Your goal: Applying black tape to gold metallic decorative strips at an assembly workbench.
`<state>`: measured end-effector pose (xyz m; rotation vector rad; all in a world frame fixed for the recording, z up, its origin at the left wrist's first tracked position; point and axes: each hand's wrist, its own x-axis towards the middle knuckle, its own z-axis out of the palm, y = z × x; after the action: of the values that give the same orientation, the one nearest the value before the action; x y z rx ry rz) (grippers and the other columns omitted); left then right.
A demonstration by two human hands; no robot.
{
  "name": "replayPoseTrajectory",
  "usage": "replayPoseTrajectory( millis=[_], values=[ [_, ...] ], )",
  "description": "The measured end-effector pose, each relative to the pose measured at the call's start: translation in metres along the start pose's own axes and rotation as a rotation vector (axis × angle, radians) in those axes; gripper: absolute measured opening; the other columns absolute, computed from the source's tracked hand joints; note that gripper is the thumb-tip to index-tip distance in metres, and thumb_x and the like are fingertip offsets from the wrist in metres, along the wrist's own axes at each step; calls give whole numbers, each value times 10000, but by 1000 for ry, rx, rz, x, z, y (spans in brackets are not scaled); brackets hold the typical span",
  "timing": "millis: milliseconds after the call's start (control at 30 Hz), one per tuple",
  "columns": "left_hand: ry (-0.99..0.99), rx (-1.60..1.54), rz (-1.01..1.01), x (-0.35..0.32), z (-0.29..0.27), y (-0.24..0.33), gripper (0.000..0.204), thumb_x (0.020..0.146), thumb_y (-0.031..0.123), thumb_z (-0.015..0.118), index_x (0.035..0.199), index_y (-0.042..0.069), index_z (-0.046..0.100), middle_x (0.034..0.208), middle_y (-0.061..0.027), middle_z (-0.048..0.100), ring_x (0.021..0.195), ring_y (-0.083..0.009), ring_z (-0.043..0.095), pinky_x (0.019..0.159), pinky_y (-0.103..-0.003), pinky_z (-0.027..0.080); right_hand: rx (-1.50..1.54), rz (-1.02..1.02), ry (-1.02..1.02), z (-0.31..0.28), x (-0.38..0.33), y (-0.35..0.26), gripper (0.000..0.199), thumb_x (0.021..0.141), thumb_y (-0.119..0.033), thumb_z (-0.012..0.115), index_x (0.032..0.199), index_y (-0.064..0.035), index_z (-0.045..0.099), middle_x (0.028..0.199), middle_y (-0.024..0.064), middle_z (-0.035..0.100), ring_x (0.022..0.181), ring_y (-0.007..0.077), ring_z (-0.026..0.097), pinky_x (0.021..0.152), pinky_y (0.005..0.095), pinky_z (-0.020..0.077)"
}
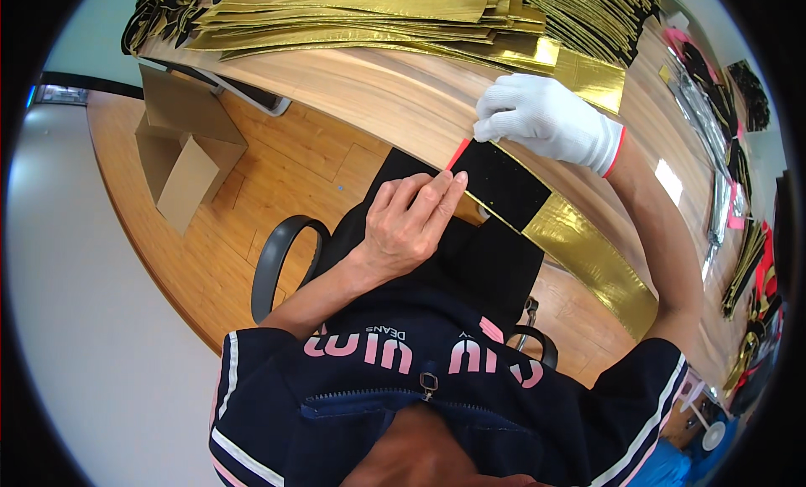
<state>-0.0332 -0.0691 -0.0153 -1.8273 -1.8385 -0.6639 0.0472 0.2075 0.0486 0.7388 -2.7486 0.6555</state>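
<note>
A gold strip (592, 256) with a black panel (510, 185) at one end lies along the table's near edge. Its gold part bends toward my right forearm, and a short red edge (457, 154) shows at the panel's far-left end. My bare left hand (410, 222) holds the panel's near-left corner, its fingertips close together on top and its thumb hidden. In a white knitted glove with a red cuff, my right hand (546, 124) pinches the panel's far corner. The glove hides what lies directly under its fingers.
Gold strips (361, 21) lie stacked across the wooden table (353, 84), with black-edged ones at the far right. Bundled strips and clear packaging (714, 193) line the right side. An opened cardboard box (189, 151) stands on the floor; a chair armrest (281, 260) is left of me.
</note>
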Motion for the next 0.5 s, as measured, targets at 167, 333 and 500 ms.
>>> replayPoseTrajectory(
  millis=[167,333,500],
  values=[
    [-18,31,-21,1,-2,6,415,920,109,631,1319,32,714,1314,-111,667,1172,-246,649,938,-363,495,17,28,30,1,-4,0,191,836,-32,718,1007,-109,751,963,44,670,940,282,657,802,391,557],
    [-171,-148,122,16,6,12,504,985,144,567,1486,101,588,1590,-137,521,1506,-343,456,1237,-475,360,46,24,31,2,-7,1,229,838,-17,735,1049,-105,725,1040,61,663,925,300,636,814,390,541],
    [-217,-122,167,14,21,11,529,995,148,548,1523,116,544,1606,-146,499,1482,-344,478,1248,-468,345,67,45,44,4,-8,0,232,857,-16,712,1066,-114,732,1042,61,663,940,301,639,839,395,544]
  ],
)
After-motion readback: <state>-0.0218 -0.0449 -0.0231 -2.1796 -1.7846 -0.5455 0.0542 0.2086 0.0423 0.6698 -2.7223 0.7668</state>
